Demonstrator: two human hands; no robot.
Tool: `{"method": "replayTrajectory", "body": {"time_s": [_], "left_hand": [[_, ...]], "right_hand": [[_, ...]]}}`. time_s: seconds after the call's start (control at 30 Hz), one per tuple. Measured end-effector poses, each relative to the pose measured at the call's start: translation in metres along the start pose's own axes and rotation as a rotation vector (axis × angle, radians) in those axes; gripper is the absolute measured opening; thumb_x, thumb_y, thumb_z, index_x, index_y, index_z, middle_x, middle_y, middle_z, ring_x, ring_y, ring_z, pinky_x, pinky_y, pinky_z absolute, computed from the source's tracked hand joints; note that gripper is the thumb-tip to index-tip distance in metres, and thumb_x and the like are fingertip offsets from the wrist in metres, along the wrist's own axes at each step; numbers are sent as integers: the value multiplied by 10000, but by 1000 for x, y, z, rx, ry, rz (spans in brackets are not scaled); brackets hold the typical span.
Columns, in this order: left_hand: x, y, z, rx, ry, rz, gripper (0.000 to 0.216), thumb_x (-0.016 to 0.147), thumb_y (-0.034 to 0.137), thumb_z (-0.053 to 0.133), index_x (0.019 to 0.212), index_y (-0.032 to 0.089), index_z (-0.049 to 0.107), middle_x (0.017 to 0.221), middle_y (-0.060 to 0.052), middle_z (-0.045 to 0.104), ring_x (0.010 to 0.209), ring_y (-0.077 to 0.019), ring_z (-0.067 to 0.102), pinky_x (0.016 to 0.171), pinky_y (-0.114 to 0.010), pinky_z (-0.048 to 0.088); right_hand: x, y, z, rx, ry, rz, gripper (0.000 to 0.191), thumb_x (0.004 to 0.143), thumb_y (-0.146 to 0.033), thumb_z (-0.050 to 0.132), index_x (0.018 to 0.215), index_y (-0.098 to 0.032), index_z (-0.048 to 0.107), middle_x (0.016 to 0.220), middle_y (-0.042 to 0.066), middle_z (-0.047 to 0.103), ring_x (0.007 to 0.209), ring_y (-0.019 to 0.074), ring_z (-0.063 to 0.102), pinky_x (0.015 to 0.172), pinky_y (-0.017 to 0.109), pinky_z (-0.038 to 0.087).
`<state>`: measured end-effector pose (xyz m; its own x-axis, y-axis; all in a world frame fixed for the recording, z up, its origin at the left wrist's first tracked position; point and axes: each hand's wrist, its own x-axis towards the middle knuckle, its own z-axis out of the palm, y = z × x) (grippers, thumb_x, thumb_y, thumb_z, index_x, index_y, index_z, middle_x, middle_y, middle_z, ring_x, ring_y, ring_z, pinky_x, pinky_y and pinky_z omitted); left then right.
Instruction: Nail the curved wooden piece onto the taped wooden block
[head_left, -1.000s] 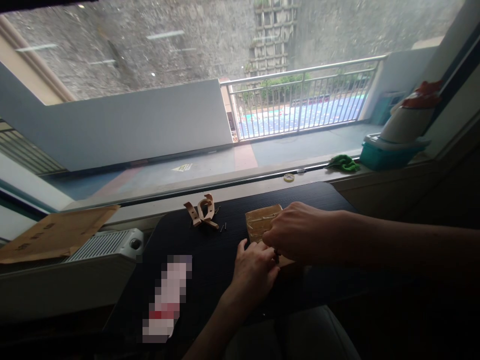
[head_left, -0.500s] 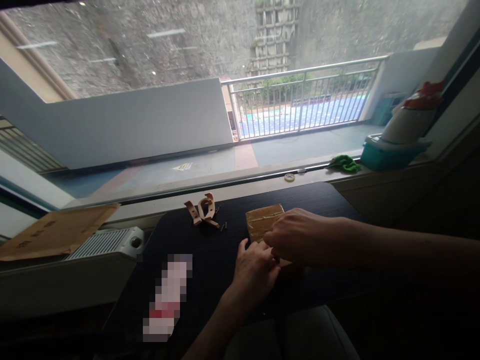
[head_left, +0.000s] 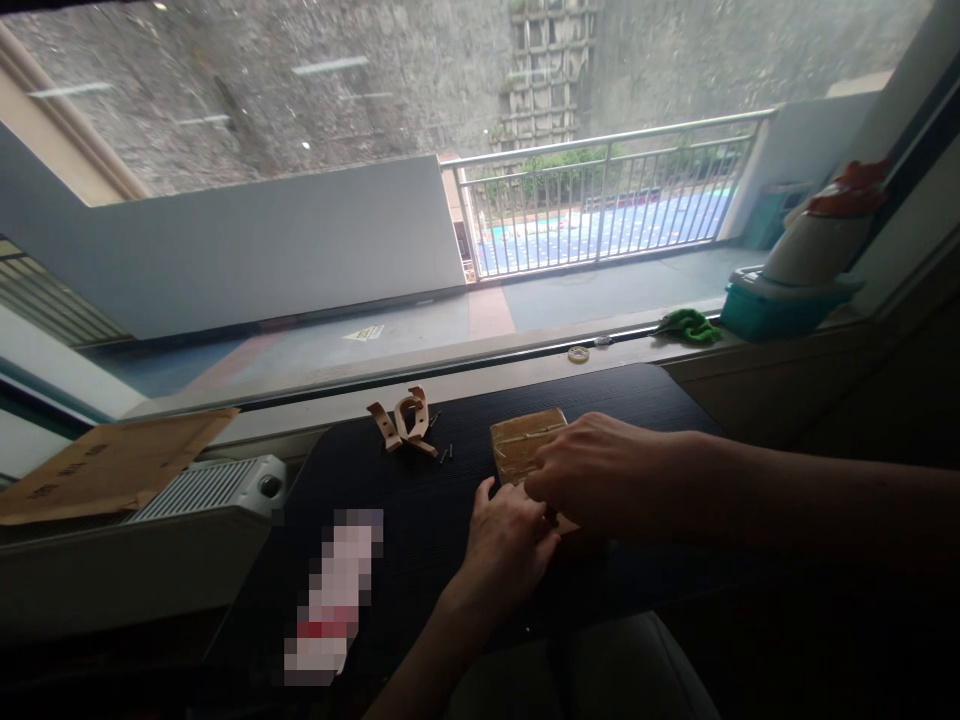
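Observation:
A brown cardboard box (head_left: 517, 445) with clear tape across its top sits on the dark table in front of me. My left hand (head_left: 511, 530) rests at the box's near left edge, its fingers bent in under the right hand. Just above it, my right hand (head_left: 589, 465) is closed in a fist-like pinch over the box. The two hands touch, and whatever lies between their fingers is hidden. Curved light wooden pieces with holes (head_left: 409, 422) lie further left, with a few small screws (head_left: 446, 453) beside them.
The dark tabletop (head_left: 420, 520) meets the window sill. A blurred-out pinkish packet (head_left: 334, 600) lies at its left. On the sill are a tape roll (head_left: 578, 354), a green cloth (head_left: 688, 326) and a teal box (head_left: 780, 305). Brown paper (head_left: 112, 465) covers part of a white radiator (head_left: 225, 488).
My right hand has turned very slightly at the wrist over the box. My left hand and the wooden pieces stay in place.

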<state>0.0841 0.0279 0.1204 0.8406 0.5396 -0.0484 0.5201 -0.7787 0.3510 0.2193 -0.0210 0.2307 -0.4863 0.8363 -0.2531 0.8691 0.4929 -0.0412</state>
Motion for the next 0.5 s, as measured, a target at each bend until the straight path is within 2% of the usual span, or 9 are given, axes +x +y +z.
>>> {"method": "replayTrajectory", "body": {"time_s": [0.27,0.5], "left_hand": [[-1,1,-1,-30,-12,-1,144,787,248,554,902,253,641,1031,-35,659,1043,-238,549,1025,-524,235],[0,0,2,-23,5,11,158,789,270,559,924,268,642,1077,-33,642,1047,-237,540,1026,-528,231]], "right_hand": [[-4,7,9,70,27,32,53,797,-127,542,764,-128,584,720,28,623,676,148,575,544,254,304],[-12,12,17,191,175,78,64,818,-194,505,788,-170,557,719,5,611,670,136,559,553,246,296]]}}
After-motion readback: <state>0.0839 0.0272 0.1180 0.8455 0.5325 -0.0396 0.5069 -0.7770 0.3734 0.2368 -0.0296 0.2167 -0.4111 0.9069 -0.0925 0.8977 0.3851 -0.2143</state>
